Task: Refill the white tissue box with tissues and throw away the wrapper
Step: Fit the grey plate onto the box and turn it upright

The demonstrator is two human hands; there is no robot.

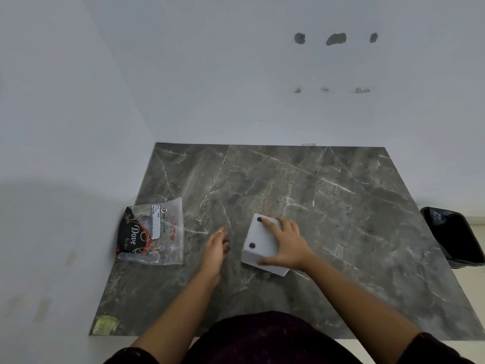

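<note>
We see the right hand [284,244] spread flat over the white tissue box [262,239], fingers draped across its far edge and thumb along the near side; the box lies tilted on the grey marble tabletop [341,206], two dark round feet showing on its upturned face. Just left of it, the left hand [215,249] hovers edge-on, fingers loosely extended, touching nothing we can make out. Further left of that hand lies the clear tissue wrapper [153,233] with black-and-red printing. Well right of the right hand, off the table, stands a black bin [455,236].
</note>
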